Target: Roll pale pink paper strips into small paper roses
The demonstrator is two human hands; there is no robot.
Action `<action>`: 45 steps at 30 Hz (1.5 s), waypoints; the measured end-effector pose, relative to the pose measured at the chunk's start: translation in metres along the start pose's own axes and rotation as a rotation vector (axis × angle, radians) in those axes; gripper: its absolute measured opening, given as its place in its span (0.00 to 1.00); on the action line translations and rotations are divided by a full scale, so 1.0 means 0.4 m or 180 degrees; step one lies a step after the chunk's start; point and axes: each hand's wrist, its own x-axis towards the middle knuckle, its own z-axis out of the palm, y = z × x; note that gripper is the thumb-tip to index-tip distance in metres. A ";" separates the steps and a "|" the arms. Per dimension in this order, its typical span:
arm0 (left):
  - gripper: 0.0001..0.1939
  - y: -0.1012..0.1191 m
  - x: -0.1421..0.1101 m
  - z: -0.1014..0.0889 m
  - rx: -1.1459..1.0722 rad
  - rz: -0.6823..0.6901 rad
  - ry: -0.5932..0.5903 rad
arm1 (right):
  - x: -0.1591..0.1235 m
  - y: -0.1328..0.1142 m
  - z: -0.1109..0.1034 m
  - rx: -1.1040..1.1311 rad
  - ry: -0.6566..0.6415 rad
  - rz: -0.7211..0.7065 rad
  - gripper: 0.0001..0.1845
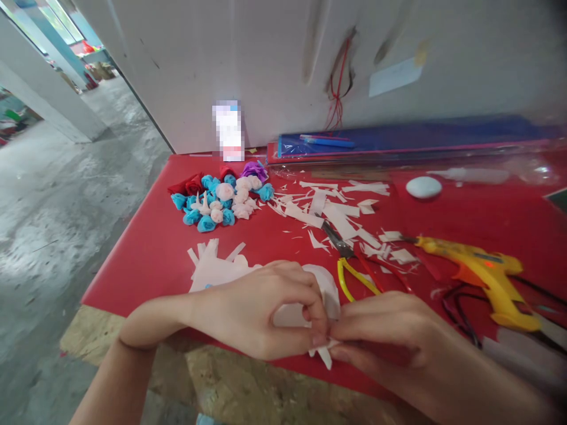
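Near the front edge of the red tabletop, my left hand [283, 313] and my right hand [394, 336] meet, thumbs and fingertips pinched. Between them is a small white paper piece [325, 356], its pointed ends showing below the fingertips; the rest is hidden. Behind the fingers lies a rounded white paper sheet [321, 280]. Beyond my left wrist are more white sheets and strips [215, 265]. Pliers-like cutters [348, 254] with one yellow and one red handle rest past my right hand, their jaws among white paper scraps [339, 215].
A yellow glue gun [487, 271] with a dark cord lies at the right. Blue, white, red and purple paper flowers [221, 200] cluster at the back left. Behind them a phone [229, 131] leans on the white wall. A white oval object [423, 188] sits at the back right.
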 end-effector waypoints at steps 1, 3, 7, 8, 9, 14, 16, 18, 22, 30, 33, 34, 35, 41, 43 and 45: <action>0.03 0.000 0.000 0.000 0.0015 0.0001 0.0002 | 0.000 -0.001 0.000 -0.0003 -0.0006 0.0016 0.10; 0.03 0.001 0.000 0.002 0.0035 -0.0023 0.0015 | 0.001 -0.003 0.001 -0.0006 0.0007 0.0052 0.10; 0.03 0.002 0.001 0.005 0.0044 -0.0070 0.0050 | -0.001 -0.005 0.002 -0.0077 0.0111 0.0162 0.09; 0.04 0.001 0.002 0.006 0.0045 -0.0072 0.0063 | -0.001 -0.006 0.002 -0.0102 0.0139 0.0184 0.09; 0.04 0.000 0.002 0.008 0.0056 -0.0080 0.0069 | 0.000 -0.008 0.002 -0.0124 0.0179 0.0190 0.10; 0.07 -0.008 0.001 0.018 0.0263 -0.0043 0.0094 | 0.012 -0.018 0.004 -0.0080 0.0430 0.0145 0.09; 0.09 -0.011 0.001 0.021 0.0315 -0.0002 0.0099 | 0.015 -0.019 0.004 -0.0103 0.0445 0.0141 0.10; 0.10 -0.012 0.001 0.022 0.0300 0.0040 0.0088 | 0.016 -0.018 0.005 -0.0186 0.0439 0.0148 0.11; 0.09 -0.011 0.001 0.020 0.0209 0.0046 0.0075 | 0.014 -0.011 0.008 -0.0238 0.0373 0.0135 0.11; 0.09 -0.010 0.001 0.020 0.0156 0.0075 0.0070 | 0.012 -0.012 0.011 -0.0003 0.0310 0.0168 0.09; 0.08 -0.006 0.002 0.018 0.0218 0.0071 0.0116 | 0.012 -0.021 0.005 -0.0044 0.0410 0.0174 0.10; 0.08 -0.004 0.002 0.017 0.0223 0.0061 0.0119 | 0.012 -0.024 0.004 -0.0058 0.0386 0.0195 0.10; 0.07 -0.003 0.002 0.016 0.0222 0.0054 0.0120 | 0.012 -0.025 0.003 -0.0066 0.0330 0.0210 0.10; 0.03 -0.001 -0.005 0.013 0.0293 -0.0014 0.0097 | 0.010 -0.020 0.005 -0.0142 0.0160 0.0320 0.12; 0.03 -0.001 -0.006 0.013 0.0311 -0.0025 0.0081 | 0.008 -0.019 0.007 -0.0078 0.0133 0.0333 0.12; 0.03 -0.001 -0.004 0.012 0.0285 -0.0013 0.0076 | 0.007 -0.020 0.007 -0.0017 0.0149 0.0322 0.11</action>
